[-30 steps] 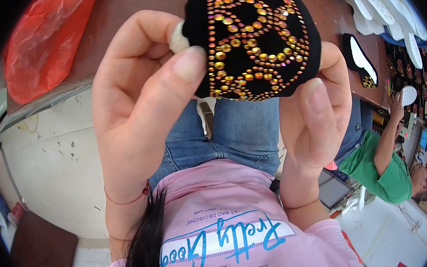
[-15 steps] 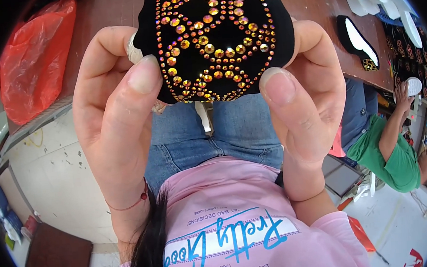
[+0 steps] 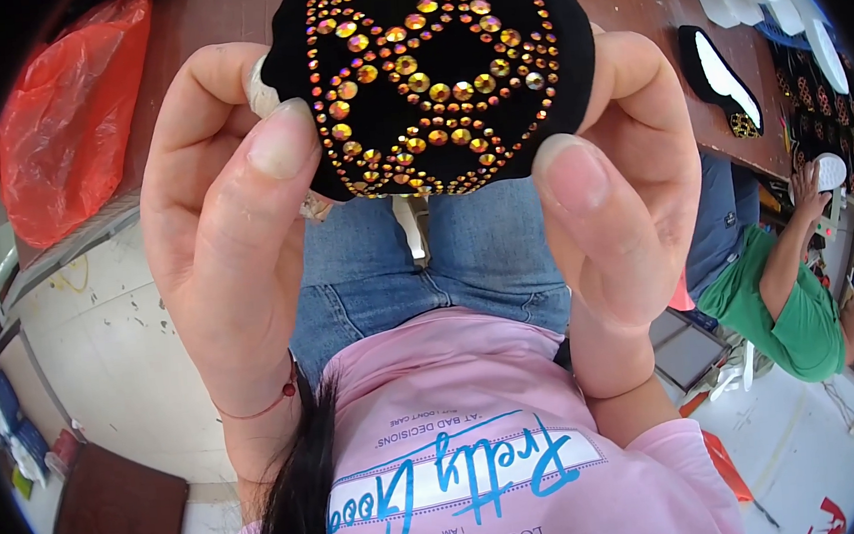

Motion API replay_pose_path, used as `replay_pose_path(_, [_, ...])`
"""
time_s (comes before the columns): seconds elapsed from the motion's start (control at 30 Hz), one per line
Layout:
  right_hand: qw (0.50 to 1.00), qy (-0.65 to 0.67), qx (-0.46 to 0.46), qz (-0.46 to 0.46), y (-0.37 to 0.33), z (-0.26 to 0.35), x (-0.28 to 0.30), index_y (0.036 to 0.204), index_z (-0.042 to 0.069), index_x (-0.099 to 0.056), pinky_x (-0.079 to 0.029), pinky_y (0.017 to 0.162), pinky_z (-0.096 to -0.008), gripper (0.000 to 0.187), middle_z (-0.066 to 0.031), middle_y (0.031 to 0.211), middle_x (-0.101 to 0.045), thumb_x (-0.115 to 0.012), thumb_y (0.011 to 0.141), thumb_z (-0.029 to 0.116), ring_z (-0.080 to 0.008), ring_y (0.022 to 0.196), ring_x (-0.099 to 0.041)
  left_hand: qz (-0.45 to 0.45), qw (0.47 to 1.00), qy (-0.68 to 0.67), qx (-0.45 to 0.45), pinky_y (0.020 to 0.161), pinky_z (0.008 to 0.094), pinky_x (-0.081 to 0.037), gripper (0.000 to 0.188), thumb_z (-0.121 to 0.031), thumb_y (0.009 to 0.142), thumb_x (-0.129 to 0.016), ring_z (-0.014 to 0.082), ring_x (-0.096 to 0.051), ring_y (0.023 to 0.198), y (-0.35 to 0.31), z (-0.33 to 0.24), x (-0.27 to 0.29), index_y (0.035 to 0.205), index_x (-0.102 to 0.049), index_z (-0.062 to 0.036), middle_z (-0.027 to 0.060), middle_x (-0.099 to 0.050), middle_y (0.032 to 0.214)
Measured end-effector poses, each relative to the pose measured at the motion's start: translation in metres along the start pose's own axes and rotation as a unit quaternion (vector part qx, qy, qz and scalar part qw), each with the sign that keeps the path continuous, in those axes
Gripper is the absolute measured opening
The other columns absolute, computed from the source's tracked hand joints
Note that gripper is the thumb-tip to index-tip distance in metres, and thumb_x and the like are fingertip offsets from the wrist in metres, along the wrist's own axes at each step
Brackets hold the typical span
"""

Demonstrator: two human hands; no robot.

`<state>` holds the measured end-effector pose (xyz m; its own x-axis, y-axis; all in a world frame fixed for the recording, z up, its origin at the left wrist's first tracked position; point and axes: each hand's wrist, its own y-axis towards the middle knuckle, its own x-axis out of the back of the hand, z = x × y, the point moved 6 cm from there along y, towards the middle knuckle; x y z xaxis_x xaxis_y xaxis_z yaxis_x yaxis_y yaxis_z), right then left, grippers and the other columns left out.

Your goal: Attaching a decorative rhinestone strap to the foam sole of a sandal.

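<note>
Here the left hand (image 3: pixel 228 217) and right hand (image 3: pixel 627 191) pinch a studded black piece (image 3: pixel 440 75).

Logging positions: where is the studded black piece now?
In the head view, the studded black piece is at top centre, held between the left hand and right hand.

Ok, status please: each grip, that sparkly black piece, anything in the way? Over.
Left grip: pinching one edge of the gem-studded black piece. Right grip: holding the opposite edge. Piece: held up, studded face toward camera. No obstruction visible.
</note>
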<state>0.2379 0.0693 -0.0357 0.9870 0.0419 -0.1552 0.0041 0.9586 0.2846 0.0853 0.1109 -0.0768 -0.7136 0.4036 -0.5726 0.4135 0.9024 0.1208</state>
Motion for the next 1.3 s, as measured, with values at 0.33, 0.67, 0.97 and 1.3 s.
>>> replay_pose_path(0.33, [0.99, -0.132, -0.045, -0.016, -0.016, 0.011, 0.001, 0.088, 0.004, -0.046, -0.033, 0.078, -0.0255, 0.012, -0.0084, 0.088, -0.049, -0.051, 0.077, 0.007, -0.016, 0.081, -0.042, -0.058, 0.998, -0.018, 0.035, 0.065, 0.0161, -0.037, 0.016, 0.001, 0.083, -0.05, 0.007, -0.046, 0.072, -0.02, 0.005, -0.011, 0.099, -0.048, 0.001, 0.0032, -0.053, 0.085])
replay_pose_path(0.67, [0.986, -0.052, -0.143, -0.074, -0.061, -0.032, -0.001, 0.1, -0.001, -0.049, -0.038, 0.079, -0.0233, 0.017, -0.0097, 0.094, -0.054, -0.05, 0.082, 0.001, -0.0137, 0.083, -0.049, -0.067, 0.99, 0.074, 0.103, 0.078, 0.0211, -0.036, 0.023, -0.008, 0.085, -0.046, 0.0123, -0.049, 0.082, -0.057, 0.035, 0.009, 0.106, -0.049, 0.001, 0.0057, -0.055, 0.093])
replay_pose_path(0.97, [0.968, -0.139, -0.171, -0.12, -0.08, -0.053, 0.0, 0.102, -0.002, -0.051, -0.04, 0.074, -0.0198, 0.023, -0.0081, 0.09, -0.058, -0.06, 0.082, 0.003, -0.0109, 0.075, -0.052, -0.046, 0.98, 0.077, 0.178, 0.077, 0.0218, -0.04, 0.018, -0.006, 0.087, -0.049, 0.0118, -0.049, 0.082, -0.069, 0.061, 0.017, 0.103, -0.052, 0.0018, 0.0064, -0.057, 0.092])
replay_pose_path(1.3, [0.948, -0.221, -0.173, -0.148, -0.077, -0.052, 0.002, 0.098, -0.002, -0.053, -0.042, 0.065, -0.0177, 0.023, -0.0068, 0.083, -0.061, -0.065, 0.08, 0.005, -0.0095, 0.066, -0.053, -0.022, 0.985, 0.106, 0.132, 0.076, 0.021, -0.041, 0.014, -0.004, 0.087, -0.05, 0.0117, -0.049, 0.083, -0.068, 0.069, 0.015, 0.1, -0.053, 0.0008, 0.0072, -0.055, 0.1])
